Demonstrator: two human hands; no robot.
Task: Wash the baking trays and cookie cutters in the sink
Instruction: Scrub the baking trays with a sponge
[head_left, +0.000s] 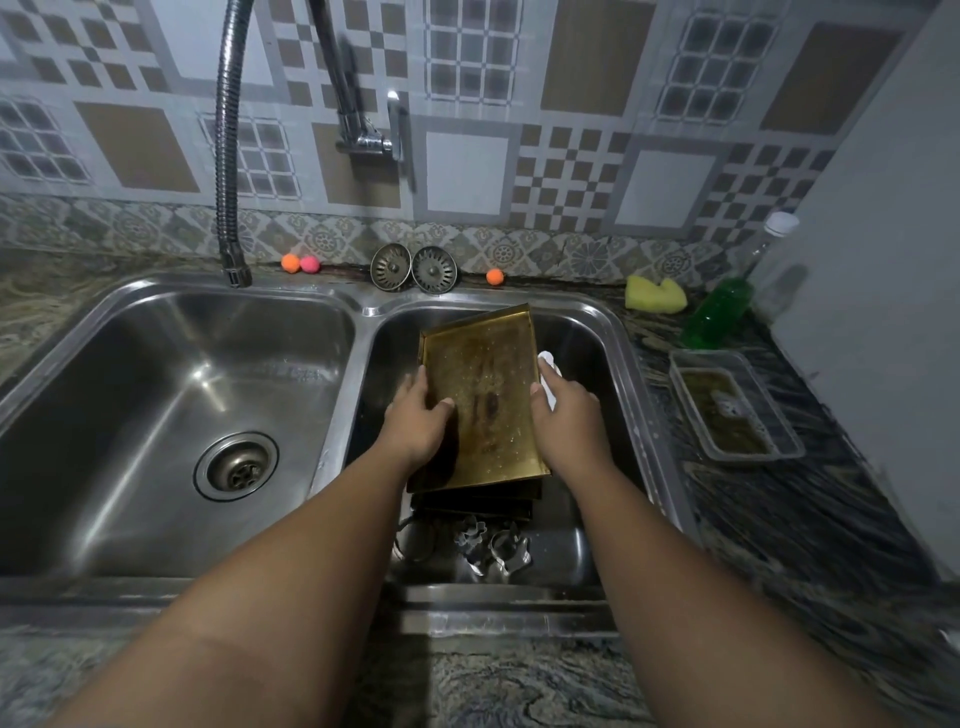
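Note:
A stained golden baking tray lies tilted in the right basin of the steel double sink, on top of darker trays. My left hand grips its left edge, thumb on the tray's inner face. My right hand holds the tray's right edge, with something white at the fingertips; what it is I cannot tell. Several metal cookie cutters lie on the basin floor near the front wall.
A flexible tap hose hangs over the left basin, whose drain is open. Two strainer plugs lean on the back ledge beside small coloured balls. A yellow sponge, green soap bottle and plastic container sit on the right counter.

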